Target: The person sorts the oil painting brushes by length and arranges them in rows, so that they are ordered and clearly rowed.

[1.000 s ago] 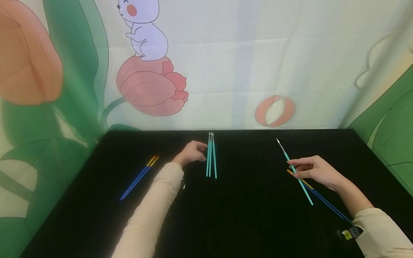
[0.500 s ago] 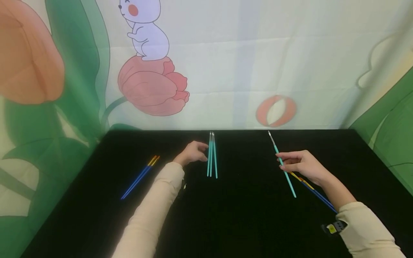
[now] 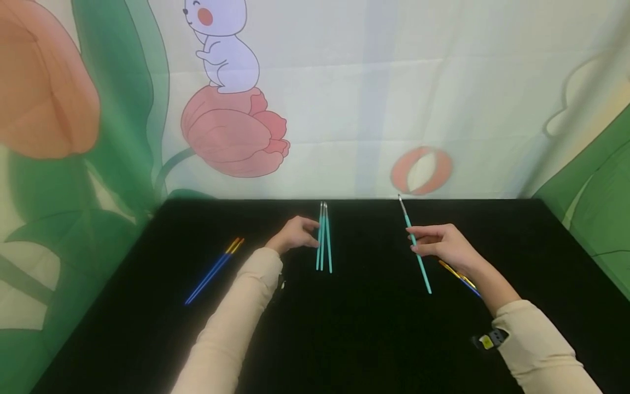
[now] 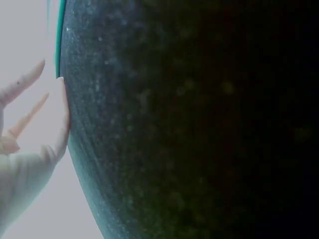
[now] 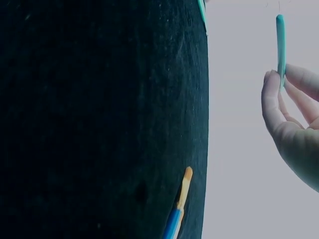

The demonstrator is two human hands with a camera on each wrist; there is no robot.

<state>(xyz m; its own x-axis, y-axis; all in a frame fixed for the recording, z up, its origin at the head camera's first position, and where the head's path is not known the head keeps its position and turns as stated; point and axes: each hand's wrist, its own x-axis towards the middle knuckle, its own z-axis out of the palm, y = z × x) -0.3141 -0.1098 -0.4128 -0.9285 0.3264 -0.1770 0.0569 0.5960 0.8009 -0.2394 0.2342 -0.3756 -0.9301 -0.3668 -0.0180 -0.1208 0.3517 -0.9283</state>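
Observation:
Three turquoise paintbrushes (image 3: 328,243) with silver ferrules lie close together on the black tabletop, handles toward me, mid-table in the head view. My left hand (image 3: 295,232) is at their left side, fingers and thumb reaching to the leftmost handle without curling round it. In the left wrist view its thumb (image 4: 64,109) comes right up to a turquoise handle (image 4: 60,40). My right hand (image 3: 445,246) pinches another turquoise paintbrush (image 3: 424,274) between thumb and fingers, held above the table with its tip pointing away. That handle's end (image 5: 281,45) rises from the fingers in the right wrist view.
Two blue paintbrushes (image 3: 209,278) with gold ferrules lie slanted on the left of the black tabletop (image 3: 354,339). More blue brushes (image 3: 460,275) lie under my right forearm, partly hidden by it. A printed curtain (image 3: 334,120) hangs behind the table's far edge.
My right hand has moved left and slightly away from me with the turquoise paintbrush, leaving the blue brushes on the right behind. The left hand has stayed almost still beside the three brushes.

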